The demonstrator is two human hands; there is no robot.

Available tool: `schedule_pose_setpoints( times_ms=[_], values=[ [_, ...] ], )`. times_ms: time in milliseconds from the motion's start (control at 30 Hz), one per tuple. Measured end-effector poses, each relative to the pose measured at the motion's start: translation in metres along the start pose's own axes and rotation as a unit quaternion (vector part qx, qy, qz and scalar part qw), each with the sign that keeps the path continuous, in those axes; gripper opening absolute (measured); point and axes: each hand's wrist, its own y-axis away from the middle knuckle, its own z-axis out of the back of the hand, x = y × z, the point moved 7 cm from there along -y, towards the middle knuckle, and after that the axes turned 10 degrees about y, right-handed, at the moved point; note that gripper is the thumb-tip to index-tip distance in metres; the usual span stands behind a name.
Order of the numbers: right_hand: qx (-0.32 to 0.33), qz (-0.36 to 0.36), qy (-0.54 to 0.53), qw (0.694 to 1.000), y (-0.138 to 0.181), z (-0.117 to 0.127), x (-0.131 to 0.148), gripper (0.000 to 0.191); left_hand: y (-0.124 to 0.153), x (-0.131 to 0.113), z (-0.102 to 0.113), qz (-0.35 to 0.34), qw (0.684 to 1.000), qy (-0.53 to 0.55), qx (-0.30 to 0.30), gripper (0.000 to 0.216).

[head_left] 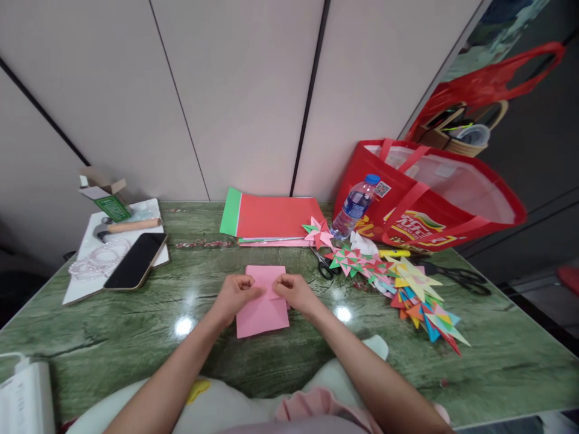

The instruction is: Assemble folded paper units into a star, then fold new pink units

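Observation:
Pink paper lies in front of me near the middle of the table, with crease lines showing on it. My left hand pinches a small pink piece over the paper's left side. From the right, my right hand pinches pink paper at about the same height, its fingertips a short way from the left ones. Whether both hands hold the same sheet or a separate piece on top, I cannot tell. My fingers cover part of the paper's middle.
Behind the paper lies a stack of coloured sheets. To the right are folded paper stars, scissors, a water bottle and a red bag. At left are a phone, a hammer and a small box.

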Motion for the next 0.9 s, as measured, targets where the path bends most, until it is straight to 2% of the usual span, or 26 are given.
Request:
schedule_pose_setpoints(
  times_ms=[100, 400, 567, 900],
  values=[
    [-0.009, -0.013, -0.013, 1.0, 0.0, 0.0, -0.002, 0.006, -0.001, 0.0, 0.002, -0.004, 1.0, 0.008, -0.01, 0.031],
    [-0.017, -0.012, -0.064, 0.998, 0.0, 0.006, -0.003, 0.016, -0.002, 0.0, 0.01, 0.0, 0.998, 0.046, -0.053, 0.028],
    [-0.013, -0.04, -0.065, 0.997, -0.001, 0.006, -0.009, 0.014, -0.002, 0.0, 0.009, -0.008, 0.997, 0.049, -0.052, 0.028],
    [-0.011, -0.026, -0.111, 0.993, -0.003, 0.009, -0.009, 0.02, -0.001, -0.005, 0.013, -0.012, 0.996, 0.048, -0.073, 0.031]
  ],
)
